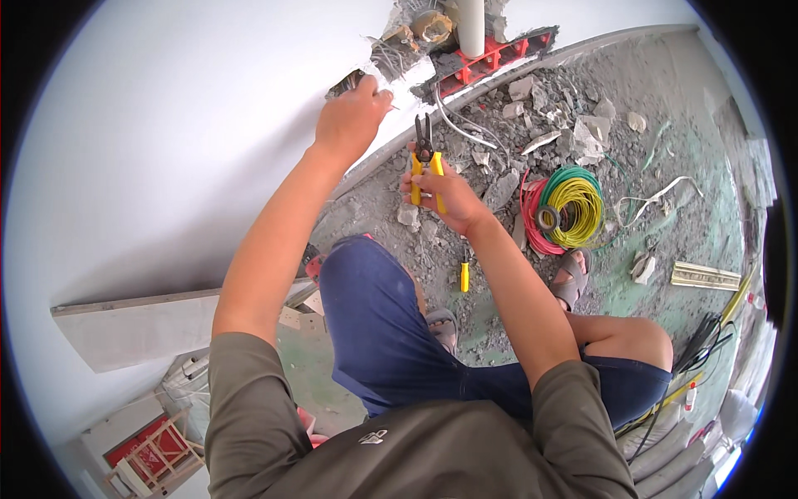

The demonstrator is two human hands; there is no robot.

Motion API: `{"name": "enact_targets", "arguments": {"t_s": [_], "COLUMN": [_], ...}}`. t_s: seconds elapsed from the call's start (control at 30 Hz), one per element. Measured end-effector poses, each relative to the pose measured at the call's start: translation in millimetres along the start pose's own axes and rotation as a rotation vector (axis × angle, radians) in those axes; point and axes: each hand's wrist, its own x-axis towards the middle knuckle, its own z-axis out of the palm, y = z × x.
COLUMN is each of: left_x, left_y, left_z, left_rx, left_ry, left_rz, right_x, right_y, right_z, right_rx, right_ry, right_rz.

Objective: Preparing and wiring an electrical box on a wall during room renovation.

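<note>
My left hand (356,121) is at the white wall, its bent fingers at the edge of a rough opening (344,83) with dark wires inside. The fingers are closed, and what they pinch is mostly hidden. My right hand (449,195) grips a pair of wire strippers (439,170) by the yellow handles, a little way out from the wall. Their dark jaws point up toward the wall and stand slightly apart. A yellow-handled screwdriver (465,276) lies on the floor below my right hand.
Broken masonry (540,104) covers the floor along the wall. Coils of yellow wire (576,204), green wire (573,172) and red wire (532,224) lie to the right, with a tape roll (547,218). A white pipe (471,29) rises beside a red plastic box strip (490,62). A board (137,333) leans at left.
</note>
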Motion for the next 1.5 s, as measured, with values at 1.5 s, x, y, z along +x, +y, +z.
{"name": "enact_targets", "arguments": {"t_s": [1.5], "left_x": [33], "left_y": [30], "left_z": [-9], "left_rx": [-1.056], "left_ry": [0.027], "left_rz": [-0.625], "right_x": [63], "right_y": [-38], "right_z": [29], "right_rx": [-1.375], "right_ry": [0.734], "right_rz": [-0.78]}}
